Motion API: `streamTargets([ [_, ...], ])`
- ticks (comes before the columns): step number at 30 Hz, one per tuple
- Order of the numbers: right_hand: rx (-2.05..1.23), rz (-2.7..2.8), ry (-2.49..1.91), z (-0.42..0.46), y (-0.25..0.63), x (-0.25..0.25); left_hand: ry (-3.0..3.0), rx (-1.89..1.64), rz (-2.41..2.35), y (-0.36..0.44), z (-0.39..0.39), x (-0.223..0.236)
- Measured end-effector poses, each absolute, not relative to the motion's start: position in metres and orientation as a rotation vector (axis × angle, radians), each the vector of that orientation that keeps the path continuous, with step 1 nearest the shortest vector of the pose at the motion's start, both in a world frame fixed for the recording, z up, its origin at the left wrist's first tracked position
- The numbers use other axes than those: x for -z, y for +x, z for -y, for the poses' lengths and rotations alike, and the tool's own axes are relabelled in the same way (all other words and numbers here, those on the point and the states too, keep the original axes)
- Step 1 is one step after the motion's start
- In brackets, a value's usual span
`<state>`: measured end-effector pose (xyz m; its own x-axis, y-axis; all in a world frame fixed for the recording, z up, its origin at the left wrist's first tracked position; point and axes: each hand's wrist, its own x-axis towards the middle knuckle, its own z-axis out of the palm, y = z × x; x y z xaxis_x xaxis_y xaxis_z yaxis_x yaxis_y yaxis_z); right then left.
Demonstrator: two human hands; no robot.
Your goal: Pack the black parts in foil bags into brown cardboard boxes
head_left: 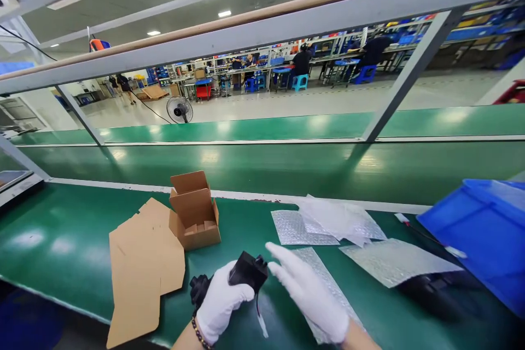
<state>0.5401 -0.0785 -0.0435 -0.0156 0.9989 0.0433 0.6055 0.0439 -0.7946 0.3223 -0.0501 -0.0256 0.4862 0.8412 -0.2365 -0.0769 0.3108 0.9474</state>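
Gloved in white, my left hand (223,298) is wrapped around a black boxy device (249,270). A ribbed black part (199,289) sticks out on its left side, and a thin cable with a white connector (262,325) hangs below. My right hand (305,290), also in a white glove, is held just right of the device with its fingers stretched out and nothing in it. Under and behind that hand lies a strip of bubble wrap (328,279). The device's exact kind cannot be made out.
An open cardboard box (200,238) and flattened cardboard (137,273) lie to the left. Bubble wrap sheets (336,219) lie at the back right. A blue bin (484,235) stands far right, near a dark object (438,292) partly under a bubble sheet. A metal frame post (406,79) crosses behind.
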Motion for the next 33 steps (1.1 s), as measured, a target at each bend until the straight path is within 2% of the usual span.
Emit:
streamTargets([
  [2, -0.441, 1.822, -1.859, 0.092, 0.574, 0.061, 0.992, -0.751, -0.851, 0.316, 0.050, 0.030],
  [4, -0.158, 2.079, -1.910, 0.108, 0.607, 0.087, 0.863, -0.810, -0.822, 0.310, 0.050, 0.034],
  [7, 0.217, 2.358, -1.714, 0.129, 0.633, 0.123, 0.748, -0.845, -0.810, 0.302, 0.048, 0.038],
  [9, 0.272, 2.407, -1.561, 0.136, 0.634, 0.129, 0.727, -0.836, -0.802, 0.298, 0.047, 0.038],
  [11, 0.085, 2.395, -1.475, 0.135, 0.627, 0.118, 0.718, -0.831, -0.787, 0.297, 0.045, 0.038],
  [13, -0.270, 2.238, -1.516, 0.126, 0.618, 0.093, 0.717, -0.832, -0.768, 0.296, 0.045, 0.039],
  [16, -0.678, 1.549, -1.661, 0.101, 0.607, 0.055, 0.739, -0.830, -0.744, 0.296, 0.047, 0.040],
  [18, -0.810, 1.108, -1.556, 0.079, 0.596, 0.039, 0.735, -0.836, -0.732, 0.296, 0.049, 0.039],
  [24, -1.382, 0.841, -1.083, 0.039, 0.542, 0.049, 0.683, -0.872, -0.701, 0.299, 0.049, 0.039],
  [29, -1.480, 0.989, -0.837, 0.051, 0.505, 0.047, 0.708, -0.861, -0.747, 0.308, 0.050, 0.036],
  [33, -1.452, 1.169, -0.979, 0.056, 0.499, 0.026, 0.747, -0.899, -0.795, 0.316, 0.051, 0.032],
])
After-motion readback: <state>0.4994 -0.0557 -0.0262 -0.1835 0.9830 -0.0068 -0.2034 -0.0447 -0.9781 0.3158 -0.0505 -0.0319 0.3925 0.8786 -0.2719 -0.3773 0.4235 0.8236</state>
